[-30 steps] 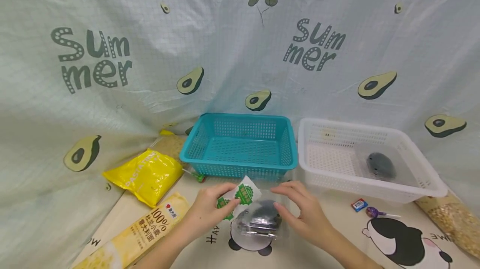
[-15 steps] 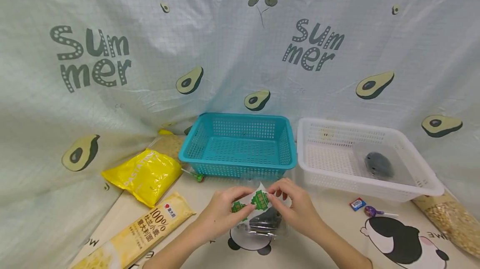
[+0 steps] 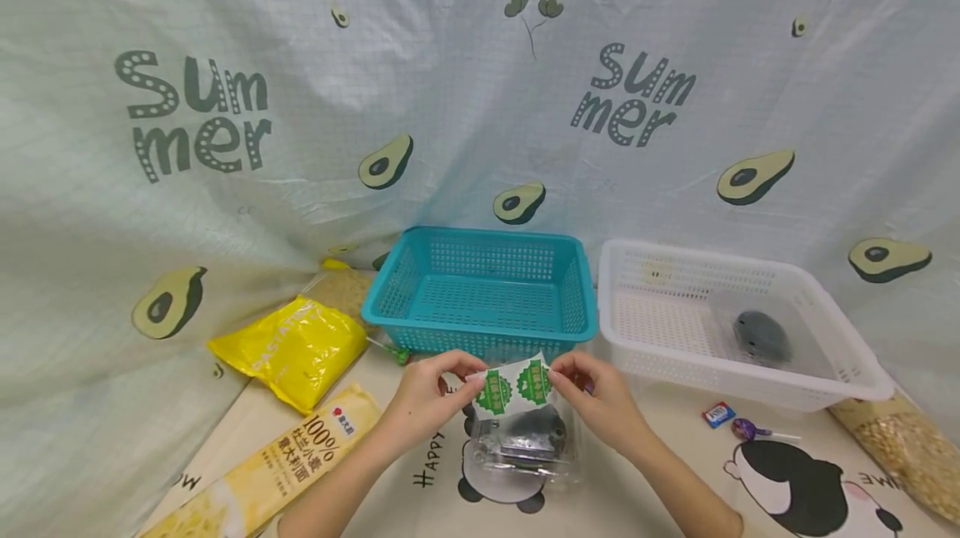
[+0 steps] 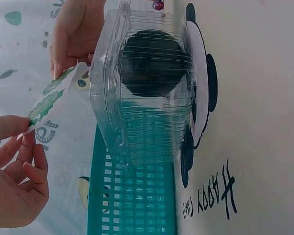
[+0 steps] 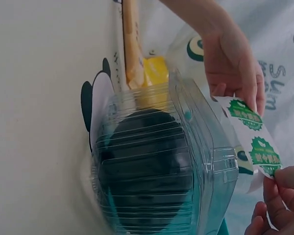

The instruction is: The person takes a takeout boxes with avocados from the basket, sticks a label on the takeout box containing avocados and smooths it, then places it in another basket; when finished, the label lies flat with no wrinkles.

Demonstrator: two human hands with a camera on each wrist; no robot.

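On the table (image 3: 630, 492): clear container (image 3: 525, 445), above which a sticker strip (image 3: 514, 390) has been spread straight, opposite ends pinched firmly by left hand (image 3: 427, 398) and right hand (image 3: 600, 398), both stickers thus made accessible.

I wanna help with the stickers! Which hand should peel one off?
Probably the right hand: its thumb sits beside a green sticker, while the left hand, pinching the strip at its other end, could steady it. Close call, though: both are near stickers.

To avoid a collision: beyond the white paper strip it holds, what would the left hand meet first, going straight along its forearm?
Probably the turquoise rectangular plastic basket, next in line; but depth is unclear, and the left hand may pass above it to the pale printed curtain.
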